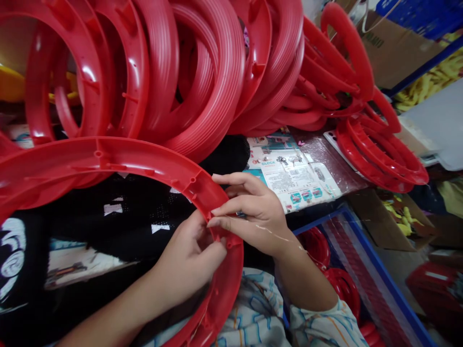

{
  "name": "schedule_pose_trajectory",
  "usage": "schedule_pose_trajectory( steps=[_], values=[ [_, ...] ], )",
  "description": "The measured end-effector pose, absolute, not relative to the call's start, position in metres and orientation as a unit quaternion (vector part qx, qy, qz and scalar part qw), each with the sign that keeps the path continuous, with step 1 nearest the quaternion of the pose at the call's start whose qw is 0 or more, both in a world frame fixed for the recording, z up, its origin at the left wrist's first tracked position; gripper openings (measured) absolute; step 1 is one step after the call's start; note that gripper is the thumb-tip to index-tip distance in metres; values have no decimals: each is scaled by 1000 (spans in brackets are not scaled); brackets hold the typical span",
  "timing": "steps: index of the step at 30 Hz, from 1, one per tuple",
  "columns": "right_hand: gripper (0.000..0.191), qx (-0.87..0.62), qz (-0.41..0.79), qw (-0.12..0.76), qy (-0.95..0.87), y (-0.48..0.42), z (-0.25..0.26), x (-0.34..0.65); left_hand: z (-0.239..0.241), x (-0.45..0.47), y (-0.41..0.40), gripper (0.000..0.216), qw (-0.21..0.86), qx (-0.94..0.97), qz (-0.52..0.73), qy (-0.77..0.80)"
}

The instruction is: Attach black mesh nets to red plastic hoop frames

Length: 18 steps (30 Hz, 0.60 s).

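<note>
A large red plastic ring (152, 161) with a hollow, ribbed inner side is held up in front of me, its left part cut off by the frame edge. My left hand (193, 255) reaches through the ring and closes around its right side, thumb bent over the rim. Just above, the fingers of my right hand (253, 212) press on the same stretch of the ring; its thumb is hidden. From those fingers a thin pale strand (277, 234) trails across the back of the right hand towards the wrist.
Many similar red rings (217, 96) are heaped along the back. To their right lie more rings (383, 154) and a printed cardboard sheet (289, 168). A blue-rimmed crate (383, 270) with red parts stands low on the right, near a carton (394, 221) of yellow pieces.
</note>
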State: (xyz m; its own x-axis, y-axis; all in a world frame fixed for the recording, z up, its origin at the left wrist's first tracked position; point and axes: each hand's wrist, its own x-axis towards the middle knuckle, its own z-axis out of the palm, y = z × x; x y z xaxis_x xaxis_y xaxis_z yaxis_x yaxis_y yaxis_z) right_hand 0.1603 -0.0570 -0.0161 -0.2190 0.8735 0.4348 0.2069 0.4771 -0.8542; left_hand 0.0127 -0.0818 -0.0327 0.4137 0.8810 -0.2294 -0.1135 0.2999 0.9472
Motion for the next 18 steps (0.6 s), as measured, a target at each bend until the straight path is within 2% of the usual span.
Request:
schedule_pose_trajectory(
  steps=[5, 12, 15, 18],
  values=[
    [11, -362, 294, 486, -739, -53, -2, 168, -34, 8, -79, 23, 700, 521, 333, 358],
    [5, -339, 337, 418, -773, -38, -2, 165, -39, 3, -81, 9, 680, 579, 261, 366],
    [7, -341, 405, 422, -736, -36, -10, 164, -39, 1, -82, 7, 720, 533, 260, 359],
    [5, -351, 416, 431, -720, -38, -16, 164, -38, -2, -80, 19, 781, 474, 239, 329]
  ],
)
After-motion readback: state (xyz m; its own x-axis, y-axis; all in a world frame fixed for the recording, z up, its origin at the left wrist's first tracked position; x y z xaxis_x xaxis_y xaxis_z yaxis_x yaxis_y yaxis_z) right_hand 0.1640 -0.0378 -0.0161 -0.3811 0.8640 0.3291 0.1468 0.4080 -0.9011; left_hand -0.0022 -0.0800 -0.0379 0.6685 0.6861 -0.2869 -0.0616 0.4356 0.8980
